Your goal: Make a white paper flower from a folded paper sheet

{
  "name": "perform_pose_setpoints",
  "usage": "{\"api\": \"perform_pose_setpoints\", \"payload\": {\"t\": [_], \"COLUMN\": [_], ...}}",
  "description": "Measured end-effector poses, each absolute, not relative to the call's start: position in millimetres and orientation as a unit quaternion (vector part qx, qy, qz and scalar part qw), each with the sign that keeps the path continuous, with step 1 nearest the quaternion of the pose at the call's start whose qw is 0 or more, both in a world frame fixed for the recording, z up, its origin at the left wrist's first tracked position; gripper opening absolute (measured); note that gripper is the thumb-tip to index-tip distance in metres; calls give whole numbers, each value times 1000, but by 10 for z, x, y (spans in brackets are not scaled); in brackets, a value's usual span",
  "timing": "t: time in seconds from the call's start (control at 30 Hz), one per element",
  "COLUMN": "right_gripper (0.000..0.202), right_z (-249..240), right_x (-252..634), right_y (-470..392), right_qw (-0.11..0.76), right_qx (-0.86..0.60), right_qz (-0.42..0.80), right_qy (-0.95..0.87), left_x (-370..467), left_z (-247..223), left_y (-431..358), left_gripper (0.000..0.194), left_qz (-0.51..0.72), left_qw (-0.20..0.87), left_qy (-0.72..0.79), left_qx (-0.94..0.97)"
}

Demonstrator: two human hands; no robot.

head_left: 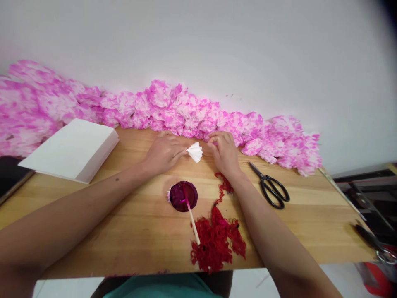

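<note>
Between the thumb and fingers of my left hand point(161, 155) is a small white pleated paper point(195, 152), gathered at its left end and fanned out towards the right. A thin red tie shows at the gathered end. My right hand point(225, 152) is just right of the fan, apart from it, with thumb and fingers pinched together; whatever they hold is too small to make out. Below the right wrist, a strand of red yarn point(221, 188) runs down to a tangled pile of red yarn point(214, 244).
A round dish of dark magenta liquid point(176, 198) has a pale stick point(194, 225) leaning out onto the yarn. Black scissors point(273, 188) lie to the right. A white paper stack point(71, 147) sits at left. Pink-and-white paper flowers point(186, 109) line the wall along the wooden table point(124, 231).
</note>
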State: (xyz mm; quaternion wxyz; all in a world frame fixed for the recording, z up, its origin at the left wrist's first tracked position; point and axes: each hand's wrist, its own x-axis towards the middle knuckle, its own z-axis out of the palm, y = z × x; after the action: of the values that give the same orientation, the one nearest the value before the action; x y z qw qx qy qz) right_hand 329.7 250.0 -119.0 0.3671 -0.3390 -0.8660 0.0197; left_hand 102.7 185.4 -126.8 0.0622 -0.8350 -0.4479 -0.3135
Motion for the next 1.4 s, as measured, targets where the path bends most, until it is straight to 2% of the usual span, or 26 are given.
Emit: {"api": "perform_pose_setpoints", "payload": {"t": [0.1, 0.33, 0.63, 0.8, 0.97, 1.2, 1.4], "right_gripper": [13, 10, 17, 15, 13, 16, 16], "right_z": [-1154, -1145, -1182, -1196, -1196, -1161, -1195], "right_x": [3302, 3253, 3211, 3154, 3139, 3138, 3248], "right_y": [2456, 2399, 2372, 2337, 2332, 2375, 2468], "right_qw": [399, 346, 324, 331, 330, 315, 344], "right_qx": [-318, -255, -237, -222, -227, -257, -313], "right_qz": [21, 48, 54, 40, 42, 32, 3], "right_qy": [-860, -902, -914, -916, -915, -913, -885], "left_x": [1020, 1036, 1060, 1090, 1090, 1082, 1048], "left_z": [-1261, -1202, -1233, -1222, -1230, -1213, -1238], "left_y": [1848, 1819, 1828, 1806, 1804, 1816, 1823], "left_gripper": [35, 33, 34, 27, 27, 36, 29], "left_qz": [-315, -309, -307, -324, -328, -300, -317], "left_qw": [65, 65, 58, 43, 42, 47, 43], "left_qy": [-449, -459, -448, -431, -432, -450, -464], "left_qx": [-834, -831, -838, -841, -839, -840, -826]}}
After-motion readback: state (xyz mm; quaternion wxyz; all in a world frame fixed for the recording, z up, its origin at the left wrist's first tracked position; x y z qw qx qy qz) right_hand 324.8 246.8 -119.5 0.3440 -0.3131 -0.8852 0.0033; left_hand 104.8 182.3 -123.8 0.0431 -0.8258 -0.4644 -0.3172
